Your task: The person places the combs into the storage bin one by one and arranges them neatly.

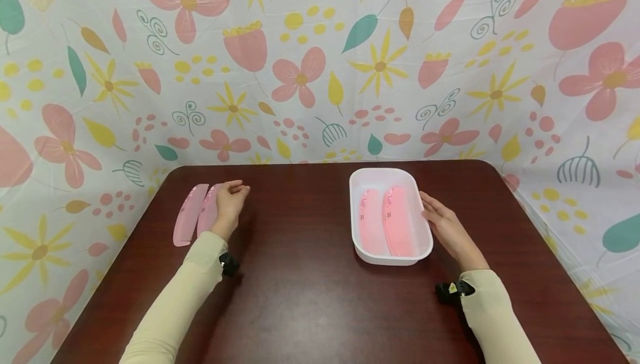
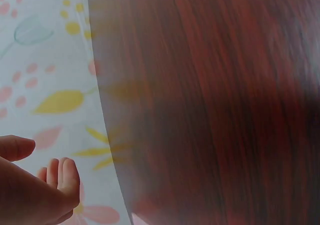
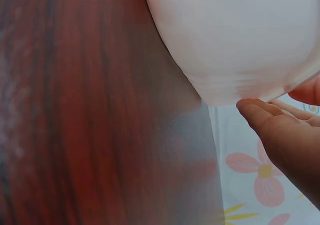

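Two pink combs lie side by side at the table's left. The outer comb [image 1: 189, 218] is in full sight, while my left hand [image 1: 231, 204] partly hides the inner comb [image 1: 206, 215]. That hand hovers over the inner comb's right side with relaxed fingers, holding nothing; in the left wrist view its fingers [image 2: 69, 177] are loosely bent. A white plastic basin [image 1: 390, 260] stands at right, with a left comb [image 1: 370, 224] and a right comb [image 1: 398, 222] inside. My right hand [image 1: 447, 232] touches the basin's right side with fairly straight fingers [image 3: 260, 115].
Everything stands on a dark reddish-brown wooden table [image 1: 300, 297] with rounded far corners. Behind and beside it hangs a white cloth [image 1: 320, 25] printed with flowers and leaves. A black wrist device [image 1: 229, 264] sits on the left wrist, another device [image 1: 454, 290] on the right.
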### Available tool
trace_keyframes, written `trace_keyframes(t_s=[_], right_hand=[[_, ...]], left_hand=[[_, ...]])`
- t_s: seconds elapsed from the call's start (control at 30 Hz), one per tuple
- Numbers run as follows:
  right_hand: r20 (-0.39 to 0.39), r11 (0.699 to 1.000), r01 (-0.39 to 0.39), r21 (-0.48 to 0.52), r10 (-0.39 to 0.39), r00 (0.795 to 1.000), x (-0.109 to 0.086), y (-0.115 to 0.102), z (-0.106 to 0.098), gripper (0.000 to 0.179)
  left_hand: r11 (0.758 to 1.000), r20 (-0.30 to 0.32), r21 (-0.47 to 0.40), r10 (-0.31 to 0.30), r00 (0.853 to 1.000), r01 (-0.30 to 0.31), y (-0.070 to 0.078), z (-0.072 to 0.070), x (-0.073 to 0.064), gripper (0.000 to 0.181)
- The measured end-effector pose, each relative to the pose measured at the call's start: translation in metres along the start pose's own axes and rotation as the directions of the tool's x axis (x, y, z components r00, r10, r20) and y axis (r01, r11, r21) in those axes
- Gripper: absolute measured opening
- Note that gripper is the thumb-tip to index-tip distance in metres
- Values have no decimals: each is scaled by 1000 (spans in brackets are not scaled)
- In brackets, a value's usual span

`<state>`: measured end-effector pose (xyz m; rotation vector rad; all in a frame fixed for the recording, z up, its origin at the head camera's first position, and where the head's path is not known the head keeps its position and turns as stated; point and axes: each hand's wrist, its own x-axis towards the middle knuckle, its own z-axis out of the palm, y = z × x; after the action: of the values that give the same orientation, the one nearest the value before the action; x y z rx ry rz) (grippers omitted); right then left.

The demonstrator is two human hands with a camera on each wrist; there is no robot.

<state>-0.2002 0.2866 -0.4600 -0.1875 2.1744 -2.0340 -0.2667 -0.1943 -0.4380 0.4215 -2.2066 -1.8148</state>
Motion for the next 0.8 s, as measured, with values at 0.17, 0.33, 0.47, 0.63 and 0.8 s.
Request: trace_keyframes(t_s=[0.17,0.33,0.47,0.63,0.8], right_hand=[[1,1000,-4,-12,4,1000,-1,-2,0,57],[1,1000,-3,-8,3,1000,-1,0,0,57],[1,1000,-7,-11,7,1000,-1,0,-1,57],[5,1000,-4,-12,4,1000,-1,-1,0,57],[3,1000,-2,-3,2,1000,-1,-2,0,56]], left_hand=[[999,-79,-20,-28,996,27,-3,-15,9,35],[999,-140,-21,-37,989,35,-9,-30,14,40],[999,-199,32,-27,980,34,-17,-41,18,40],[995,-251,67,-50,967,69,-26,-53,21,46],[991,-273,66,-91,958,113,-28,-61,23,49]])
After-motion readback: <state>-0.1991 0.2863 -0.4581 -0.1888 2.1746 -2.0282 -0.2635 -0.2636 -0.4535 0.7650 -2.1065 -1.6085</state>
